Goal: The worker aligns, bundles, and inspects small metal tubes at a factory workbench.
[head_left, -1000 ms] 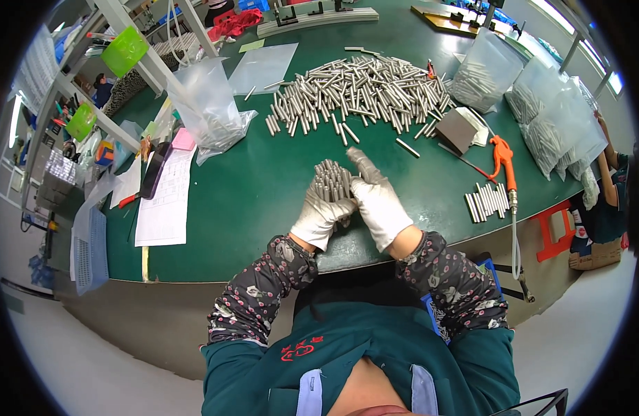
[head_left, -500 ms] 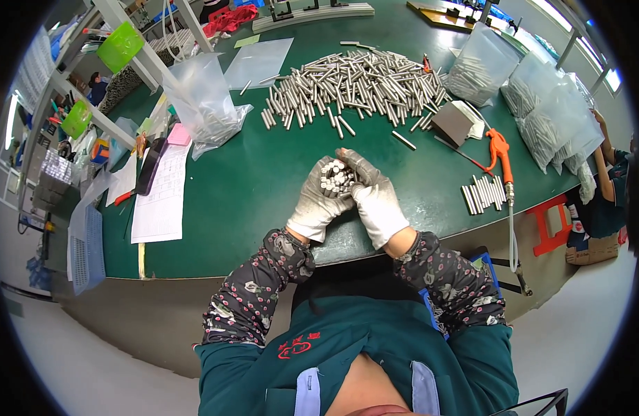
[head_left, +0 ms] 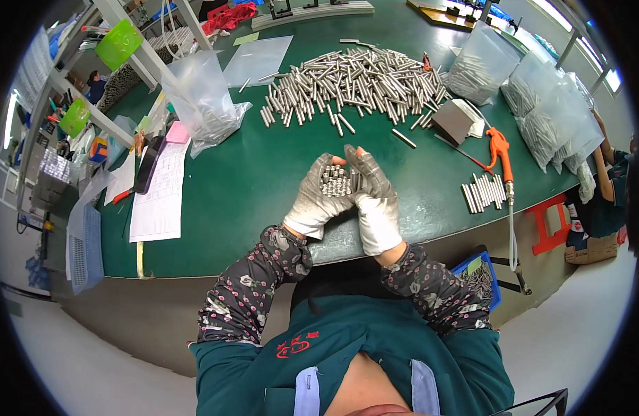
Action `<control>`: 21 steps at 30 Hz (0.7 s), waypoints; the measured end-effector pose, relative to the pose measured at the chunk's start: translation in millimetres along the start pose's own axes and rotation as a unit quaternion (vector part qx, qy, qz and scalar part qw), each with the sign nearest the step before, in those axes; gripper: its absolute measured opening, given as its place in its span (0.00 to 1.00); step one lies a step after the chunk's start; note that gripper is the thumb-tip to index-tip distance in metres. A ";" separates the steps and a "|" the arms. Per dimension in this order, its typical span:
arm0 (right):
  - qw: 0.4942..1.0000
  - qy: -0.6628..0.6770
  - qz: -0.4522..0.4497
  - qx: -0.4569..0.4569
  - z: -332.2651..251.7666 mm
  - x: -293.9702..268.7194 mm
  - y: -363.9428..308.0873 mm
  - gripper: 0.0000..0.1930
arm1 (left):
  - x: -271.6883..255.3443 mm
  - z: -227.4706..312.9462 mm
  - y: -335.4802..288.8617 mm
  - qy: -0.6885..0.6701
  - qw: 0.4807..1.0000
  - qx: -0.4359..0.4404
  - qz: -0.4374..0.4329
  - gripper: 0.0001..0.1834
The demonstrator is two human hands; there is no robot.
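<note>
A bundle of short metal pins stands on end between my hands, close to the table's near edge, with the pin ends facing up. My left hand, in a grey and white glove, curls round the bundle's left side. My right hand, gloved the same way, presses along its right side, fingers fairly straight and pointing away from me. Its palm side and the pins' lower ends are hidden. Beyond my hands lies a large heap of loose metal pins, with a few strays nearer me, including a single pin.
An orange air gun with a hose lies right, beside a row of pins and a brown block. Clear bags of pins stand far right, another bag left. Papers lie left; a blue bin sits below.
My right hand has turned more upright, its fingers straightening at the bundle's right side. The pin ends look more level and tightly packed. My right forearm shifted left, uncovering the blue bin.
</note>
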State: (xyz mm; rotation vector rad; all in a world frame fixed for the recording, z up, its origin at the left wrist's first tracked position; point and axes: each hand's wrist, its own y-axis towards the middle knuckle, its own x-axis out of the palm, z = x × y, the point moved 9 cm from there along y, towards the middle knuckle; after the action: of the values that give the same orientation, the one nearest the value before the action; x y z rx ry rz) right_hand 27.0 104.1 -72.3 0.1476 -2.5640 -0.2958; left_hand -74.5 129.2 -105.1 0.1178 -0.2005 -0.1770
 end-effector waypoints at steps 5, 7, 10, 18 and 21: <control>0.999 -0.023 -0.023 -0.006 -3.4 6.6 -3.0 0.33 | -3.6 -4.3 -1.2 -0.044 0.999 0.015 0.005 0.39; 0.999 0.022 -0.023 -0.025 -1.4 0.5 -0.6 0.35 | 2.8 2.8 -1.9 -0.008 1.000 0.005 -0.011 0.39; 0.995 0.087 -0.017 -0.041 -4.4 1.7 -0.4 0.39 | 7.1 0.3 -3.8 -0.008 1.000 -0.006 -0.026 0.41; 0.994 0.047 -0.058 -0.084 -12.5 12.0 -7.8 0.48 | 18.0 11.7 -6.4 -0.028 0.998 -0.002 -0.062 0.63; 0.991 0.066 -0.067 -0.093 -17.0 14.0 -10.0 0.50 | 18.0 13.0 -4.4 -0.054 0.997 0.011 -0.057 0.67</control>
State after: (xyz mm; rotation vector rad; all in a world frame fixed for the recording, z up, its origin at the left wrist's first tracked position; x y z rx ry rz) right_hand 24.7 89.0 -53.6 0.2609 -2.3863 -0.5541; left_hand -60.6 120.2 -89.6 0.1414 -0.3040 -0.2954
